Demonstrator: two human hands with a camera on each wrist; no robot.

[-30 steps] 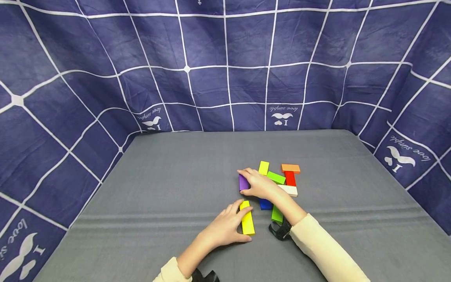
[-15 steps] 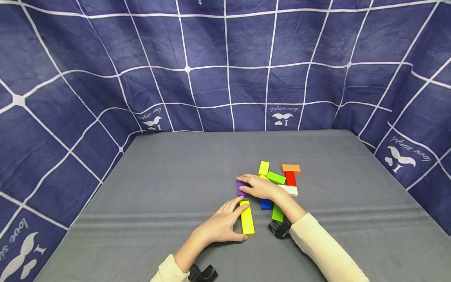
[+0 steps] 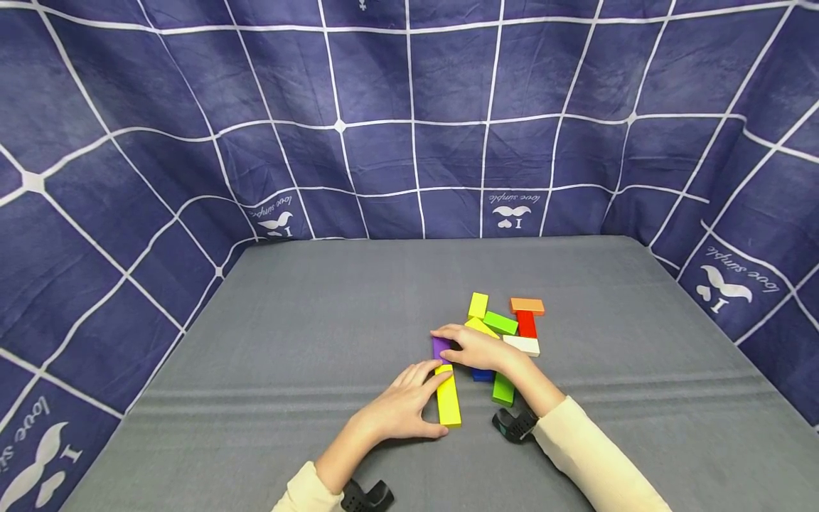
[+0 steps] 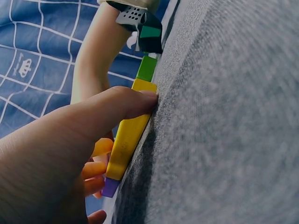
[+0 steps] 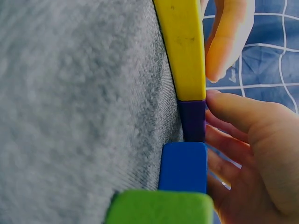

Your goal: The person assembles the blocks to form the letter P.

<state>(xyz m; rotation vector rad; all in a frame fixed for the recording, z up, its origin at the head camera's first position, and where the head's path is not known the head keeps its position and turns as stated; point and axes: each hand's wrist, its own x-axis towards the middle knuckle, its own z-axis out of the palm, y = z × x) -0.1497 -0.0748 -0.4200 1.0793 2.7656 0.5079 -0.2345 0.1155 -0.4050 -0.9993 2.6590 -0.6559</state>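
In the head view, my left hand (image 3: 406,405) holds a long yellow block (image 3: 449,407) lying on the grey surface, thumb by its near end and fingers by its far end. The left wrist view shows that thumb across the yellow block (image 4: 125,142). My right hand (image 3: 476,348) pinches a purple block (image 3: 439,345) between thumb and fingers. The purple block (image 5: 193,119) sits end to end with the yellow one in the right wrist view, apparently touching. A blue block (image 3: 483,375) lies partly hidden under the right hand.
Right of the hands lie a green block (image 3: 503,390), a white block (image 3: 521,345), a red block (image 3: 527,324) and an orange block (image 3: 527,306). Another green block (image 3: 500,323) and two yellow pieces, one of them a yellow block (image 3: 478,305), lie beyond the right hand. A blue gridded cloth (image 3: 377,156) hangs behind.
My right hand has drawn the purple block nearer, up to the far end of the long yellow block. A yellow piece beyond that hand has come into sight. The left hand has barely shifted.
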